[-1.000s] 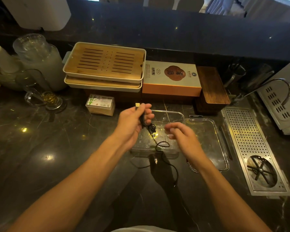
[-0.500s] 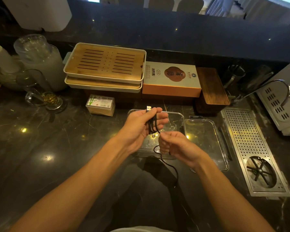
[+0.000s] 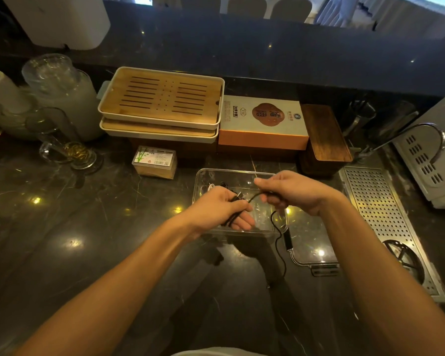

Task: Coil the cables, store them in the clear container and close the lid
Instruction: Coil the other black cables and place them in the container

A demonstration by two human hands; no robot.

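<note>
Two hands above the clear container (image 3: 242, 176): left hand (image 3: 221, 205) clenched on black cable (image 3: 278, 235) coils, right hand (image 3: 293, 191) pinching its strand.

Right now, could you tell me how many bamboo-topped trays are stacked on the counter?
2: the upper tray sits on the lower tray, behind the clear container. Anything beneath them is hidden.

1. Cable (image 3: 280, 242) — black.
2. Container (image 3: 242, 174) — clear, colourless.
3. Desk (image 3: 62, 227) — black marble, thin pale veins.
4. Tea tray (image 3: 162, 98) — light wood with dark slots, cream rim.
5. Box (image 3: 263, 119) — white top with a brown emblem, orange side.
6. Drain grate (image 3: 378, 206) — silver, dotted with holes.
</note>
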